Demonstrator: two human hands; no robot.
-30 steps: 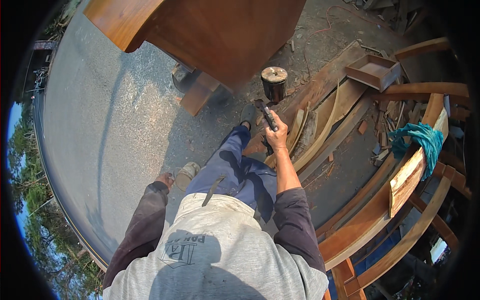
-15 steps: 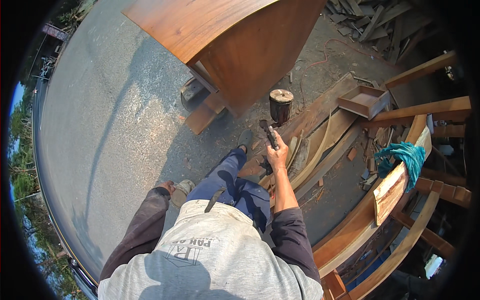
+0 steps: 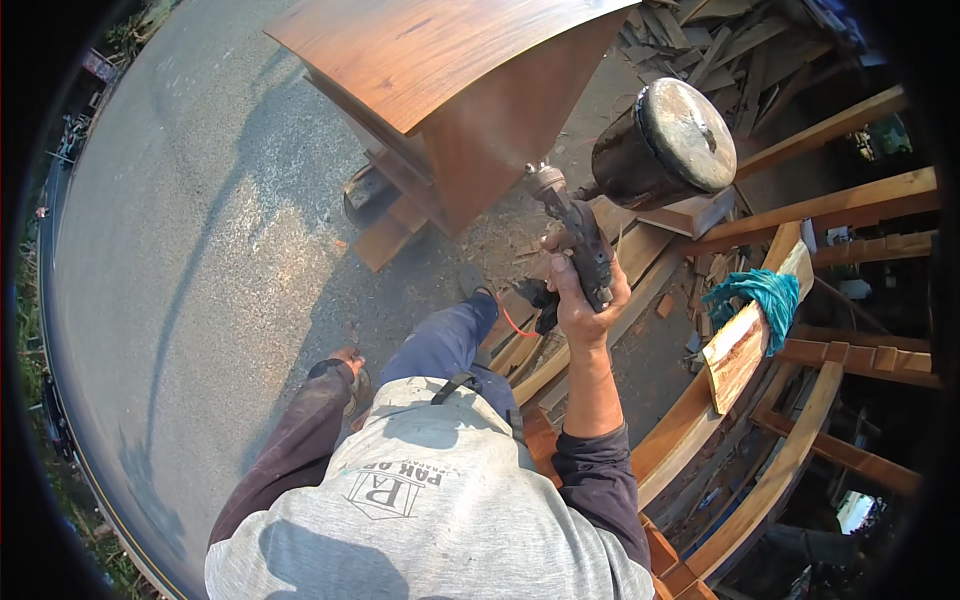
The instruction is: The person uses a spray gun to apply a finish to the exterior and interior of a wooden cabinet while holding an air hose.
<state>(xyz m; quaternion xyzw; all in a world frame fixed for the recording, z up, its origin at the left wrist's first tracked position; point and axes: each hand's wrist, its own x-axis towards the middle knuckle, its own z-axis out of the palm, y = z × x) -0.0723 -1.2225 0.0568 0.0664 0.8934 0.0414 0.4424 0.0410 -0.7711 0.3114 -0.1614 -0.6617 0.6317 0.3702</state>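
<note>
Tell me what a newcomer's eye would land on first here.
Probably the spray gun with its dark round cup, held in the right hand just right of centre. Next would come the brown wooden furniture at the top, then the bright teal cloth draped over a plank at the right.

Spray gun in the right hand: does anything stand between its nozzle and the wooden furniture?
Nothing visible does: the nozzle shows just right of the wooden furniture, and the dark cup sits farther right, outside that gap.
</note>
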